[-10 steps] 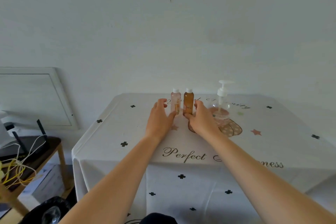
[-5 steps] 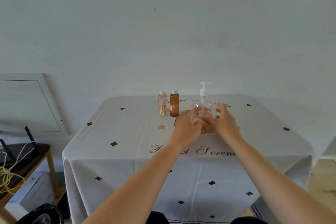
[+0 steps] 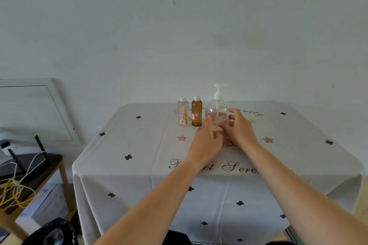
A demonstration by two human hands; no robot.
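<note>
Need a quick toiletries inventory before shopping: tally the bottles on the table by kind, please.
Small white-capped bottles: 2, the pink bottle and the amber bottle
Pump bottles: 1, the clear pump bottle
Total: 3

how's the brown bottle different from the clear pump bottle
The brown plastic bottle is narrow, with a white cap; the clear round pump bottle is wider and taller, with a white pump head. The brown bottle stands untouched; the left hand and right hand touch the pump bottle. Both are upright.
</note>
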